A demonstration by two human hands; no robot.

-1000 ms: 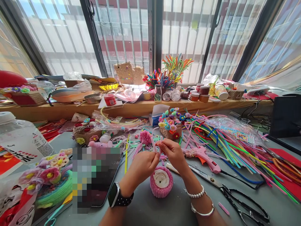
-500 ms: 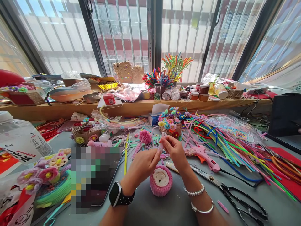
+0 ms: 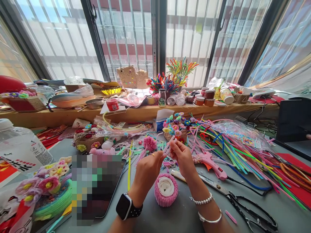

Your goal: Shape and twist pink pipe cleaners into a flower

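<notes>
My left hand (image 3: pixel 147 169) and my right hand (image 3: pixel 182 156) meet above the middle of the table, fingers pinched. Between them is a short, pale pink pipe cleaner (image 3: pixel 167 149), slanting up to the right; its ends are partly covered by the fingers. Just below my hands stands a small round pink fuzzy pot (image 3: pixel 166 201), with a rolled white filling (image 3: pixel 166 187) inside. Beyond my fingers sit a pink pompom flower (image 3: pixel 150 143) and a basket of small colourful flowers (image 3: pixel 174 128).
To the right lie big black-handled scissors (image 3: pixel 243 210), a pink glue gun (image 3: pixel 212 165) and a spread of coloured pipe cleaners (image 3: pixel 230 155). On the left are a dark tablet (image 3: pixel 109 191), partly blurred, a green flower piece (image 3: pixel 52 202) and a large plastic bottle (image 3: pixel 23 145).
The pipe cleaner has tipped from near upright to a slant toward the right. My left wrist has turned and my right fingers have shifted slightly right. The pot stays in place.
</notes>
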